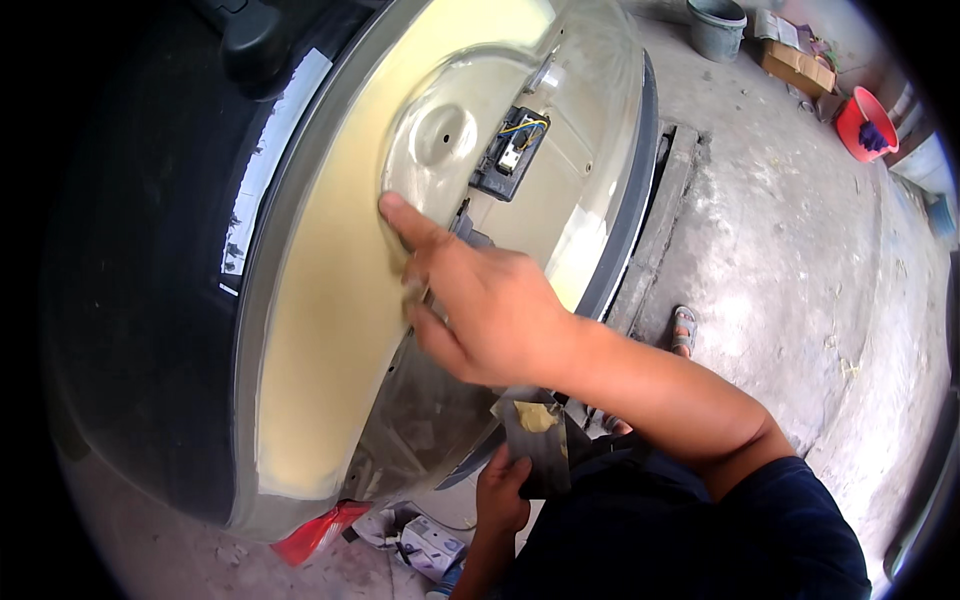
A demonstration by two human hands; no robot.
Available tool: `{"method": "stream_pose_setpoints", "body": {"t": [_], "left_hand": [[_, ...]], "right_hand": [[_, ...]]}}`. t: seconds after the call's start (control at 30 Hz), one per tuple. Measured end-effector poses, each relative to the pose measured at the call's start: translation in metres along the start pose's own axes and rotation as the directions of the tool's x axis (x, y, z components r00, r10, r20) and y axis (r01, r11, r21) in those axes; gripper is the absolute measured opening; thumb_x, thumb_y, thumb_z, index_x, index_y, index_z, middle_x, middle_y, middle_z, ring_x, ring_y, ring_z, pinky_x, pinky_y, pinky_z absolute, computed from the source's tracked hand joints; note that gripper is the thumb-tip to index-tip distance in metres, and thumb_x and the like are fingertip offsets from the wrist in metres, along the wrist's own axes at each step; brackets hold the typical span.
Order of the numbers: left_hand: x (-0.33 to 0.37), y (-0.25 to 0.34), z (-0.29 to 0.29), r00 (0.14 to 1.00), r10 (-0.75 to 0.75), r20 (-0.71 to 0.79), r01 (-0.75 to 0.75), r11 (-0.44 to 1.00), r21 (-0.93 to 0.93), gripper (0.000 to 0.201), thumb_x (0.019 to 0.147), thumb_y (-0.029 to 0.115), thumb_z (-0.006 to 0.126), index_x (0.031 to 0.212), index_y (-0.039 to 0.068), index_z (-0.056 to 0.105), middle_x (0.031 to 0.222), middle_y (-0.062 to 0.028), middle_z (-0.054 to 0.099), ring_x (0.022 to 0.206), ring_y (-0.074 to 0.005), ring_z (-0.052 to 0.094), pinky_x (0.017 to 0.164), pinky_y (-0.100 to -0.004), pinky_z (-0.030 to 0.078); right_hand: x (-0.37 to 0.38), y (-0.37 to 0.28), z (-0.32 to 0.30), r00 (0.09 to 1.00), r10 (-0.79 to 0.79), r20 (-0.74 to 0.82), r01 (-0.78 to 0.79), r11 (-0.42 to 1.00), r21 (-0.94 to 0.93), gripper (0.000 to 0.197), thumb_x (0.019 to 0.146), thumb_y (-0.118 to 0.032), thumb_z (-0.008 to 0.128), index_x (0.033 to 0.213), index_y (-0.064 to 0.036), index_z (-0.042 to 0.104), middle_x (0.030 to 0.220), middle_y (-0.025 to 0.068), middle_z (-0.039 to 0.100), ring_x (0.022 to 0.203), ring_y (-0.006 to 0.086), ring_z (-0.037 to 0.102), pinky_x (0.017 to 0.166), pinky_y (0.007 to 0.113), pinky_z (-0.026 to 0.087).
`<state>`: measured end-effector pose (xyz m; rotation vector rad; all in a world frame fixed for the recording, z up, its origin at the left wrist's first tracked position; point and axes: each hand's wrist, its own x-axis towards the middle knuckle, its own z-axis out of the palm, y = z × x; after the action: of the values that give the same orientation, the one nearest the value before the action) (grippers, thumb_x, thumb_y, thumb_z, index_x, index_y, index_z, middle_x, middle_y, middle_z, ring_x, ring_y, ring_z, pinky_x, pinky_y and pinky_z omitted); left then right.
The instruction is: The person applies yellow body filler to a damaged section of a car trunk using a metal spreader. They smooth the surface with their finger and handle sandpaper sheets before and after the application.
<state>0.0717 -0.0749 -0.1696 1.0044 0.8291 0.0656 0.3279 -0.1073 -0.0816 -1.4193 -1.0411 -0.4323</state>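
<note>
A car's rear panel (310,330) is coated with smooth pale-yellow filler beside a bare grey recess with a round dimple (447,137). My right hand (490,305) reaches across it. Its index fingertip is at the border between filler and recess, while the other fingers curl in, slightly blurred. Something thin and greyish shows by those curled fingers; I cannot make out what it is. Low down, my left hand (503,490) grips a dark rectangular plate (545,465) bearing a dab of yellow filler (536,416).
A black fitting with coloured wires (515,150) sits in the panel opening. The dark rear window (150,300) lies left, a red lamp (318,532) below. On the concrete floor (790,270) stand a grey bucket (717,28), cardboard box (798,68) and red basin (865,125). A white box (432,546) lies below.
</note>
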Motion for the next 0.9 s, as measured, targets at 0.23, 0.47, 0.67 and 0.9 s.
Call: {"method": "stream_pose_setpoints", "body": {"t": [0.23,0.47,0.67,0.9], "left_hand": [[0.004,-0.003,0.002,0.999,-0.030,0.016,0.030,0.999,0.018,0.044,0.089,-0.001,0.046,0.133,-0.005,0.045,0.124,-0.0144,0.057,0.114,-0.0232,0.056,0.100,-0.0359,0.041],[0.005,-0.003,0.004,0.999,-0.039,0.030,0.039,0.999,-0.002,0.044,0.089,-0.001,0.047,0.133,-0.005,0.045,0.124,-0.0142,0.057,0.114,-0.0226,0.056,0.100,-0.0353,0.041],[0.005,-0.002,0.006,0.999,0.000,0.043,0.000,1.000,0.006,0.043,0.089,-0.001,0.046,0.133,-0.005,0.046,0.124,-0.0138,0.058,0.112,-0.0223,0.057,0.100,-0.0352,0.041],[0.005,-0.004,0.006,1.000,0.000,0.029,0.001,1.000,-0.012,0.042,0.090,-0.002,0.046,0.132,-0.005,0.047,0.123,-0.0134,0.058,0.112,-0.0215,0.057,0.099,-0.0339,0.042]], "right_hand": [[-0.014,0.004,-0.002,0.993,-0.098,0.059,0.106,0.983,-0.152,0.026,0.062,-0.006,0.061,0.086,-0.0014,0.052,0.132,0.0265,0.049,0.053,0.0236,0.056,0.051,0.035,0.047],[-0.035,0.006,-0.014,0.977,-0.119,0.175,0.151,0.971,-0.184,0.027,0.061,-0.008,0.063,0.085,-0.0028,0.053,0.134,0.0228,0.050,0.055,0.0201,0.056,0.054,0.032,0.047],[-0.043,0.015,-0.022,0.986,-0.141,0.084,0.153,0.976,-0.156,0.028,0.061,-0.006,0.063,0.086,-0.0025,0.052,0.128,0.0225,0.054,0.056,0.0214,0.058,0.052,0.032,0.047],[0.001,0.016,-0.028,0.999,-0.054,0.001,0.054,0.991,-0.125,0.029,0.065,-0.004,0.062,0.091,0.0005,0.050,0.124,0.0260,0.055,0.054,0.0308,0.058,0.050,0.039,0.049]]}}
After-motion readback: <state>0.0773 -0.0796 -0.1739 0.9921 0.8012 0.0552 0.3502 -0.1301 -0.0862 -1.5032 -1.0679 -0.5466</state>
